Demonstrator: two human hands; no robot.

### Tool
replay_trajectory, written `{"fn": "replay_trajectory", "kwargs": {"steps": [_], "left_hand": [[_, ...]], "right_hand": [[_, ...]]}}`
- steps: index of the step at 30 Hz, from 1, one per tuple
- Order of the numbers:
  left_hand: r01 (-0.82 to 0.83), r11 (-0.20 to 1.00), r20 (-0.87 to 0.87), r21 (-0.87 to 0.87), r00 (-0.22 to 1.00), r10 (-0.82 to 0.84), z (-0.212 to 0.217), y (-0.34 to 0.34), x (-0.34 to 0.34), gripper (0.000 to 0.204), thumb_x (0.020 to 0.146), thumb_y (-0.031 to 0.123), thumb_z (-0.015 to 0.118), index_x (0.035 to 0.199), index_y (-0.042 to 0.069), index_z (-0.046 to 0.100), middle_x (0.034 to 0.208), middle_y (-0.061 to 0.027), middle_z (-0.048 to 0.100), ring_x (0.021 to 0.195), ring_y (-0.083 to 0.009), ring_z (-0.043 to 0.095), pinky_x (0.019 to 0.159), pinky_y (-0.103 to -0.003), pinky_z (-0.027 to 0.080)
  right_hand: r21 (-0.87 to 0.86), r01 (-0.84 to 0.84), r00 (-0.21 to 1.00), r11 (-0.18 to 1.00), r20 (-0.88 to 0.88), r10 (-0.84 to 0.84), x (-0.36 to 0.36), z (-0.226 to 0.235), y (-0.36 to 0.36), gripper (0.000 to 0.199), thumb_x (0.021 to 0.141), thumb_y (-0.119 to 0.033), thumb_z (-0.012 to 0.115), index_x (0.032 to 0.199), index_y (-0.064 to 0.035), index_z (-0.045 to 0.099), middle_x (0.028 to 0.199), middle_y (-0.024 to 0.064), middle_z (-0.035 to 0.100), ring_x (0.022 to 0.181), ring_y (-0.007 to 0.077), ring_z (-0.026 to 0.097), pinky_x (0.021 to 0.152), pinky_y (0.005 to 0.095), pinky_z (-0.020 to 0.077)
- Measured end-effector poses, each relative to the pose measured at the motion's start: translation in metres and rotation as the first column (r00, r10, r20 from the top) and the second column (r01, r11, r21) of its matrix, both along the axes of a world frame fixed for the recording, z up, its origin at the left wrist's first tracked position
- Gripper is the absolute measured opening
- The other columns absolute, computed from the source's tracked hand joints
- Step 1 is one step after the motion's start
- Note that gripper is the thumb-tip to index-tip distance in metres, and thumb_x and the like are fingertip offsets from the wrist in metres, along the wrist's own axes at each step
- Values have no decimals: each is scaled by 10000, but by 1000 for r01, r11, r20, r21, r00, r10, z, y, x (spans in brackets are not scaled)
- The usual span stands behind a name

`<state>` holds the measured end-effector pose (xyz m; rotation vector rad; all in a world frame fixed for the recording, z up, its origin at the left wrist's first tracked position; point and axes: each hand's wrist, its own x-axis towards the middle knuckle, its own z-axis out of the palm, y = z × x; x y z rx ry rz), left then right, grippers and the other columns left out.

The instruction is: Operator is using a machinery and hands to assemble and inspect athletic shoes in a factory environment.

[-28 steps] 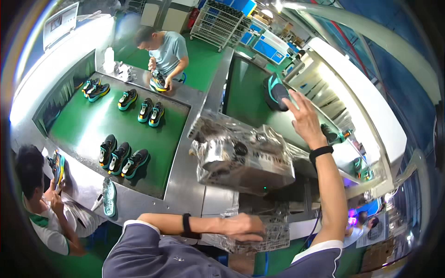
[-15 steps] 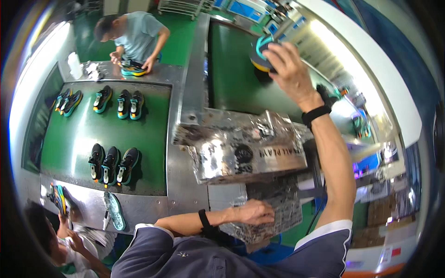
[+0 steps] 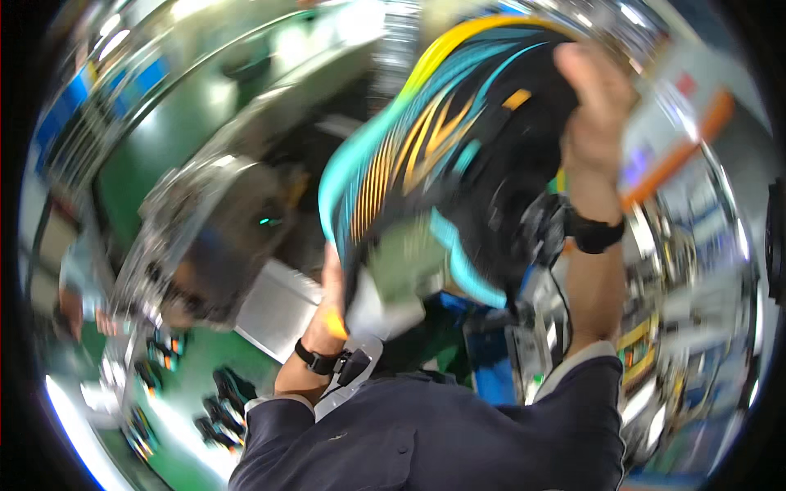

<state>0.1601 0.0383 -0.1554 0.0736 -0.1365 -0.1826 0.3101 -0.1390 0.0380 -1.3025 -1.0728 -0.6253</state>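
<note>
A sneaker (image 3: 483, 131), black with teal, orange and yellow, is held up close in the middle of the view, tilted, with motion blur over it. My right hand (image 3: 596, 123) grips its upper right end, fingers curled against the black part. At the shoe's lower left edge, my left hand (image 3: 332, 282) presses against the side; the shoe hides most of its fingers. Something pale green and white (image 3: 405, 258) shows at the shoe's lower part, too smeared to name.
To the left is a machine part wrapped in shiny film (image 3: 205, 237). Beyond it, several sneakers (image 3: 225, 401) lie on a green belt (image 3: 184, 372). Another person (image 3: 78, 282) stands at the far left. Blurred racks (image 3: 655, 327) fill the right.
The view has swung to the right. My right hand has brought the sneaker from over the far belt up close, and my left hand has left the film-wrapped surface and joined it at the shoe.
</note>
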Motion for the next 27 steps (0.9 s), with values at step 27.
{"fn": "replay_trajectory", "kwargs": {"steps": [27], "left_hand": [[-216,-194,3,957,675,-738,-154,-793,81,631,781,506,675,1147,-2,593,1048,-177,663,997,-247,633,843,-372,487]], "right_hand": [[199,977,156,-79,-913,-377,-371,-312,-604,504,748,-15,652,1232,21,513,1077,78,592,916,157,585,837,293,493]]}}
